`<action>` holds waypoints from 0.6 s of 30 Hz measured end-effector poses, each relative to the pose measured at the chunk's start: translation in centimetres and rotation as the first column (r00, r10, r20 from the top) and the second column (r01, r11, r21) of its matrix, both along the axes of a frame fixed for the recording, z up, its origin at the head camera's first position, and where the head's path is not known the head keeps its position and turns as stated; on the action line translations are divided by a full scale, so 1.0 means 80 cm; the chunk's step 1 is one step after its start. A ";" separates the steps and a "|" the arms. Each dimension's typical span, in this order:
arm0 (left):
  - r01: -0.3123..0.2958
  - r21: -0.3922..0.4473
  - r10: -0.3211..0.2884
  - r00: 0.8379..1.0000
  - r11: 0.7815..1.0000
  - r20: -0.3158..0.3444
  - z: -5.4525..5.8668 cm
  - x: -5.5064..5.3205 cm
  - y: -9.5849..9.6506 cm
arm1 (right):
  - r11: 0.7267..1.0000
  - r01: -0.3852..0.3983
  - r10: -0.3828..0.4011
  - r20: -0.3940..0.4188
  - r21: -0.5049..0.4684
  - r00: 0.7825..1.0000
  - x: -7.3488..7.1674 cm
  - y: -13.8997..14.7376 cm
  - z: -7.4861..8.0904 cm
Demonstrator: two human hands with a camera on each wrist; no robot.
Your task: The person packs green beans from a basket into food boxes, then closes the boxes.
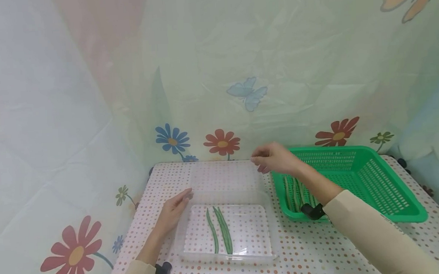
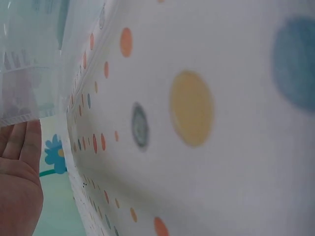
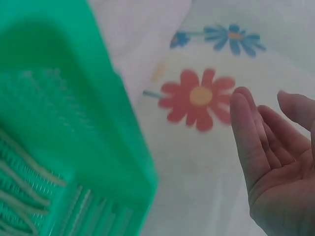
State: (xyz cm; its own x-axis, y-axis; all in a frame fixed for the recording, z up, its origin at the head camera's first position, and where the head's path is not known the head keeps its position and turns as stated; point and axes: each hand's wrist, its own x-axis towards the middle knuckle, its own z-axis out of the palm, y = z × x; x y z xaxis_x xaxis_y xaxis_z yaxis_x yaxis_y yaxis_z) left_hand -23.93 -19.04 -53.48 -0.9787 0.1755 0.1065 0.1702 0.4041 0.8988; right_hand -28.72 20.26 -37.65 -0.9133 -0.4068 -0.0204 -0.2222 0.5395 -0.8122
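My left hand point(image 1: 173, 209) is at the back left corner of a clear plastic box point(image 1: 273, 233), its fingers fairly straight against the side. A few long green beans point(image 1: 212, 232) lie lengthwise inside the box. Behind it, a see-through lid point(image 1: 227, 176) stretches toward the back of the table. Bent but holding nothing, the fingers of my right hand point(image 1: 276, 158) hover over the back left corner of a green basket point(image 1: 397, 185). Along the basket's left side lie several more long beans point(image 1: 294, 191), partly covered by my right forearm in the head view.
Both containers stand on a table with a dotted cloth point(image 1: 307, 252), the basket to the right of the box. A flowered curtain point(image 1: 202, 92) hangs close behind the table and on both sides.
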 end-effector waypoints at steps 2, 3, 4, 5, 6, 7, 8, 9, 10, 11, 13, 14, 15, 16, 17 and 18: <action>0.000 0.000 0.000 1.000 1.000 -0.002 0.001 0.000 0.001 | 1.000 0.028 -0.028 0.013 -0.007 1.000 -0.004 0.014 0.003; 0.001 -0.001 -0.001 1.000 1.000 -0.001 0.001 0.001 0.001 | 0.999 0.038 -0.038 0.018 -0.004 0.999 -0.006 0.021 0.004; 0.001 -0.001 -0.001 1.000 1.000 -0.002 0.001 0.001 0.000 | 0.999 0.050 -0.050 0.026 -0.001 0.998 -0.008 0.026 0.005; 0.004 -0.001 -0.004 1.000 1.000 -0.002 0.000 0.001 0.000 | 0.998 0.060 -0.060 0.026 0.007 0.998 -0.010 0.032 0.004; 0.007 0.004 -0.007 1.000 1.000 -0.002 -0.001 0.001 -0.001 | 0.997 0.069 -0.069 0.025 0.017 0.997 -0.013 0.037 0.002; 0.010 0.007 -0.010 1.000 1.000 -0.001 -0.002 0.000 -0.002 | 0.997 0.078 -0.079 0.023 0.026 0.997 -0.015 0.042 -0.001; 0.010 0.009 -0.010 1.000 1.000 0.000 -0.003 0.000 -0.002 | 0.996 0.084 -0.085 0.023 0.033 0.996 -0.017 0.046 -0.004; 0.009 0.009 -0.009 1.000 1.000 -0.001 -0.005 0.000 -0.003 | 0.995 0.090 -0.091 0.024 0.039 0.996 -0.019 0.050 -0.008; 0.009 0.012 -0.009 1.000 1.000 0.000 -0.006 0.000 -0.003 | 0.994 0.096 -0.097 0.024 0.045 0.995 -0.020 0.053 -0.012; 0.007 0.012 -0.007 1.000 1.000 0.000 -0.007 0.000 -0.003 | 0.994 0.099 -0.100 0.022 0.050 0.995 -0.022 0.056 -0.016; 0.004 0.011 -0.004 1.000 1.000 -0.002 -0.008 0.000 -0.003 | 0.992 0.107 -0.108 0.026 0.061 0.994 -0.024 0.061 -0.022; 0.002 0.009 -0.002 1.000 1.000 -0.004 -0.008 -0.001 -0.003 | 0.992 0.108 -0.110 0.028 0.063 0.994 -0.024 0.064 -0.024; 0.002 0.006 -0.002 1.000 1.000 -0.010 -0.008 -0.001 -0.003 | 0.991 0.109 -0.111 0.023 0.074 0.994 -0.025 0.067 -0.026; 0.002 0.006 -0.002 1.000 1.000 -0.013 -0.008 -0.001 -0.003 | 0.991 0.103 -0.105 0.012 0.090 0.994 -0.026 0.070 -0.029; 0.002 0.006 -0.002 1.000 1.000 -0.017 -0.008 -0.002 -0.002 | 0.989 0.098 -0.098 -0.001 0.109 0.995 -0.028 0.073 -0.032; 0.003 0.008 -0.003 1.000 1.000 -0.021 -0.008 -0.002 -0.002 | 0.988 0.090 -0.089 -0.015 0.129 0.996 -0.029 0.076 -0.034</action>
